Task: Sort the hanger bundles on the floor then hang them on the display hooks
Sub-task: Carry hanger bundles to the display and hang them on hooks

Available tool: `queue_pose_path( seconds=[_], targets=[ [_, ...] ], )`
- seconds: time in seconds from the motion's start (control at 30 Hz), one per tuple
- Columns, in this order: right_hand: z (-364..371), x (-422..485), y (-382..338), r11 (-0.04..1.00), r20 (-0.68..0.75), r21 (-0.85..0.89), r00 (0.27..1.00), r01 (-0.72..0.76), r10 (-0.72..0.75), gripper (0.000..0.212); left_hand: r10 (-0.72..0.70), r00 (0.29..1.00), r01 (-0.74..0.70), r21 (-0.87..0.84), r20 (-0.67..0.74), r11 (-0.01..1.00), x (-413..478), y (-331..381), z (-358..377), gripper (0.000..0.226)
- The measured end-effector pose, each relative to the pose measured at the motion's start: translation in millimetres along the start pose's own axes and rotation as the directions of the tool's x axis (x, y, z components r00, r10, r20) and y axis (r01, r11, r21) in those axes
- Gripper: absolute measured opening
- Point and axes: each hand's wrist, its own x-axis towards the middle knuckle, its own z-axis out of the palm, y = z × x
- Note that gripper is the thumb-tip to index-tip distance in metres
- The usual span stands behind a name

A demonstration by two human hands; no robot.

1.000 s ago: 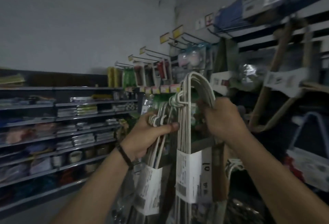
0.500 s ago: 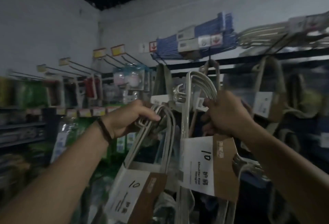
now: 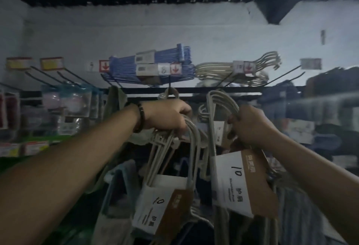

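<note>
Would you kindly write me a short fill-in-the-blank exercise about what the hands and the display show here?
1. The left hand grips the left bundle and the right hand the right bundle; both labels are marked ____.
2. The dark bracelet sits on the ____ wrist.
3. Up top, the stacked hangers beside the cream hangers are ____.
Missing words: 10; left; blue.

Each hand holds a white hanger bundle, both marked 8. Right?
Wrong number. In the head view the left hand grips the left bundle, the right hand the right bundle, both white hangers, but each is marked 10, not 8.
</note>
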Motion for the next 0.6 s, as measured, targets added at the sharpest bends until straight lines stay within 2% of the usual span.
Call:
queue_pose_path(
  seconds=[0.07,0.13,0.3,0.47,0.6],
  targets=[
    [-14.4,9.4,17.7,1.000,-0.013,-0.005,1.000,0.000,0.000,0.027,0.074,0.997,-0.068,0.160,-0.029,0.985,19.9,20.0,1.3,0.011],
    [-27.6,17.4,37.0,0.999,-0.049,-0.054,0.999,-0.009,0.006,0.028,0.179,0.980,-0.145,0.300,-0.090,0.943,40.1,39.9,3.9,0.018],
    [-51.6,44.2,79.3,0.994,-0.043,-0.104,0.999,-0.029,0.024,0.030,0.365,0.921,-0.252,0.505,-0.137,0.825,95.3,79.3,14.4,0.023],
    [-68.3,69.3,101.3,0.996,-0.092,-0.077,0.995,-0.045,0.038,0.031,0.297,0.948,-0.162,0.632,-0.114,0.758,133.1,112.7,16.5,0.030],
    [-73.1,89.9,105.4,0.997,-0.049,-0.080,0.999,0.003,-0.007,0.025,0.233,0.965,-0.077,0.720,-0.119,0.690,157.9,120.2,12.3,0.034]
  ],
)
